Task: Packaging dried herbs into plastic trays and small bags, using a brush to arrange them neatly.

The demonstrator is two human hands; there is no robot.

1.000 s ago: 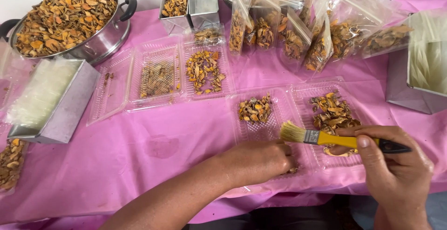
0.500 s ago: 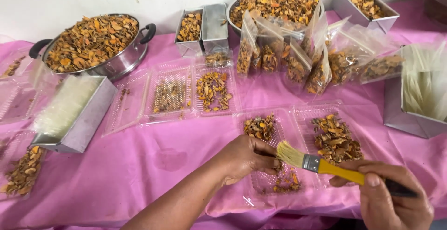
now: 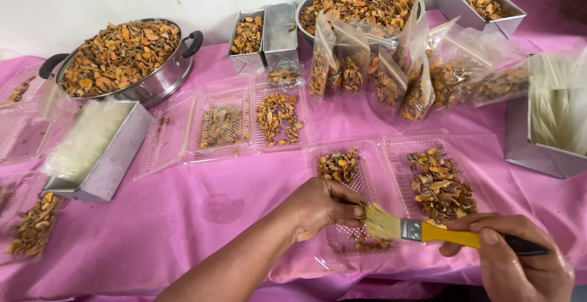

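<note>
Leftmost, well away from the clear clamshell tray (image 3: 361,216) in the foreground, a lidless steel pot (image 3: 131,63) brims with dried orange-brown slices, and in front of it a metal box (image 3: 98,155) holds stacked clear packs on the pink-covered worktop (image 3: 202,228). Nearer the tray, up and to its left, two more open plastic trays (image 3: 251,121) carry thin scatterings of the slices.

Since half a second ago the left hand (image 3: 321,207) has kept to the near edge of the clamshell tray's left half, fingers curled down onto it and pinning it; whether they pinch any slices I cannot tell. The paintbrush (image 3: 428,231) has slid down and inward: its bristles, a second ago lifted over the tray's hinge, now touch the loose crumbs at the tray's near left corner, right against the left fingertips. That reads as sweeping fragments together rather than filling.

Right of the tray's heaped second half (image 3: 440,182), the right hand (image 3: 520,259) has its fingers closed around the brush's yellow and black handle. Beyond the tray stand filled clear bags (image 3: 391,75), and far right another metal box (image 3: 550,130).
</note>
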